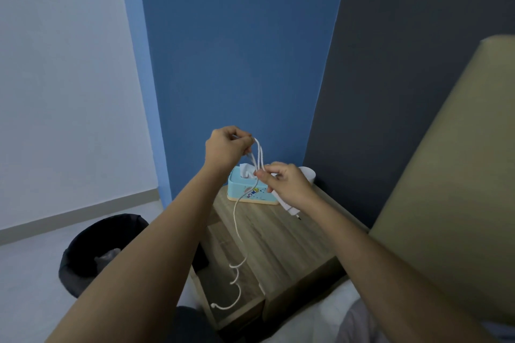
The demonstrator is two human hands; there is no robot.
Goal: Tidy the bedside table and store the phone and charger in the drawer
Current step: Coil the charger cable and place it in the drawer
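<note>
A white charger cable [237, 227] hangs in loops above the wooden bedside table [281, 239]. My left hand [225, 149] pinches the top of the folded loops, raised above the table. Lower and to the right, my right hand [287, 182] grips the cable strands and holds the white charger plug [291, 208], whose prongs stick out below the palm. The cable's free end dangles down into the open drawer [237, 287] at the table's front. No phone is visible.
A light blue tissue box [245, 193] stands at the back of the table, with a white cup [308, 174] behind my right hand. A black waste bin [94, 250] sits on the floor to the left. A beige headboard [446, 203] and bed lie on the right.
</note>
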